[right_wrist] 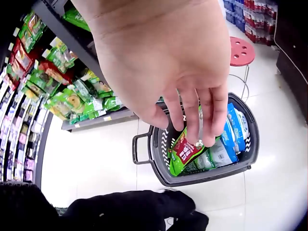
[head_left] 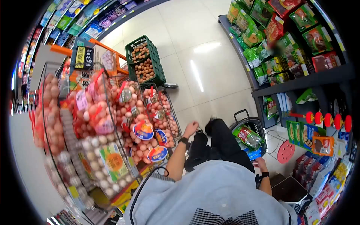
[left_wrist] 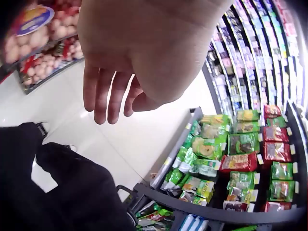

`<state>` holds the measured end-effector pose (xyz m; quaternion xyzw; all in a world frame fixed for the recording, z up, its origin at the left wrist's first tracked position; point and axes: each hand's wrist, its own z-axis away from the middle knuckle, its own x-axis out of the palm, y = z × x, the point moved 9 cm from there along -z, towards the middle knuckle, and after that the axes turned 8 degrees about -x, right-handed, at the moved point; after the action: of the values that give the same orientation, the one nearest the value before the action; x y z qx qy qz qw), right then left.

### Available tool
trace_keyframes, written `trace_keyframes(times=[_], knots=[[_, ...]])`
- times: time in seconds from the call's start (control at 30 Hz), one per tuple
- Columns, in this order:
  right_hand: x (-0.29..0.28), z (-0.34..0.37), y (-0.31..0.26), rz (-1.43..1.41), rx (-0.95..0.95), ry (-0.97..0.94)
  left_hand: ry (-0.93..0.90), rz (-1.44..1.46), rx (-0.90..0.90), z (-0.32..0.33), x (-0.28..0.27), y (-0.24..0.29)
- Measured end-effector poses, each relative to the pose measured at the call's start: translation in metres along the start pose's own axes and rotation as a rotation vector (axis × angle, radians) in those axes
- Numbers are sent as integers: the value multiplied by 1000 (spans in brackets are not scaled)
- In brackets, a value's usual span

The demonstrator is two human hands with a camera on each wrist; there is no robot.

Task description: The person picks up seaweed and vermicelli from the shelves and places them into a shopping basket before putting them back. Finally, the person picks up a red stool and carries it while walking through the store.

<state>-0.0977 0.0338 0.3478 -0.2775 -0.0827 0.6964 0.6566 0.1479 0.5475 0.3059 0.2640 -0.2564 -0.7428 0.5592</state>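
Note:
My left hand (head_left: 191,129) hangs in front of my body with its fingers loosely bent and nothing in them; the left wrist view shows the same empty hand (left_wrist: 130,62) above the tiled floor. On my other side, my right hand (head_left: 260,165) hangs low near a dark shopping basket (head_left: 263,132). In the right wrist view, the relaxed fingers of that hand (right_wrist: 168,72) overlap the basket. Inside it lie a green and red food packet (right_wrist: 185,153) and blue-and-white packs (right_wrist: 231,137), partly hidden by the fingers.
Netted bags of eggs (head_left: 142,129) fill a rack on the left. Beyond it stands a green crate (head_left: 159,69) of brown eggs. A shelf (head_left: 300,83) of packaged foods lines the right, near a red stool (head_left: 286,152). Pale floor tiles (head_left: 191,37) run between.

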Motion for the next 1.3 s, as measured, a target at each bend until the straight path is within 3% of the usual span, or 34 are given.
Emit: trace_keyframes(times=[0.07, 0.2, 0.27, 0.3, 0.33, 0.4, 0.47, 0.53, 0.57, 0.6, 0.67, 0.7, 0.73, 0.77, 0.8, 0.87, 0.97, 1.0, 1.07, 1.13, 1.17, 1.2, 1.3], knots=[[13, -9, -16, -39, -2, -5, 13, -166, 126, -49, -14, 49], [50, -64, -59, -70, 46, 16, 119, -304, 106, -139, -69, 105], [61, -114, -65, 135, -290, -249, 173, -561, -26, -157, -108, 85], [63, -104, -104, -13, -32, -130, 126, -584, -97, -162, -120, 76], [63, -93, -159, -121, -92, 40, 91, -600, -139, -180, -133, 83], [58, -103, -199, -179, -152, 61, 193, -638, -143, -199, -159, 101], [45, -99, -257, -22, -292, 167, 261, -701, 88, -244, -186, 85], [46, -96, -283, -53, -259, 213, 186, -613, -107, -301, -216, 20], [50, -87, -289, -81, -228, 228, 154, -439, -268, -332, -230, -38], [53, -75, -278, -12, -100, 225, 146, -432, -296, -349, -239, -65], [68, -70, -281, -13, -12, 209, 196, -522, -127, -414, -250, -129], [73, -62, -267, -10, 41, 209, 224, -591, 41, -443, -252, -172], [81, -53, -264, 46, 78, 136, 312, -834, 555, -468, -236, -204], [86, -38, -257, 103, 274, 142, 54, -288, -41, -474, -244, -210], [94, -32, -259, 120, 308, 93, 141, 255, -627, -418, -244, -120], [92, -23, -249, 145, 421, 92, 195, 435, -656, -433, -244, -107], [97, -36, -267, 131, 540, 139, 166, 531, -587, -480, -253, -167], [98, -49, -274, 161, 564, 145, 161, 571, -579, -488, -256, -160], [104, -79, -297, 304, 577, 152, 221, 635, -625, -509, -264, -179], [102, -103, -308, 256, 501, 180, 255, 701, -611, -530, -272, -189], [114, -117, -327, 283, 510, 184, 245, 559, -476, -550, -282, -217], [125, -128, -347, 312, 514, 190, 417, 626, -622, -544, -289, -192], [124, -129, -368, 267, 500, 229, 709, 420, -389, -565, -331, -240]])
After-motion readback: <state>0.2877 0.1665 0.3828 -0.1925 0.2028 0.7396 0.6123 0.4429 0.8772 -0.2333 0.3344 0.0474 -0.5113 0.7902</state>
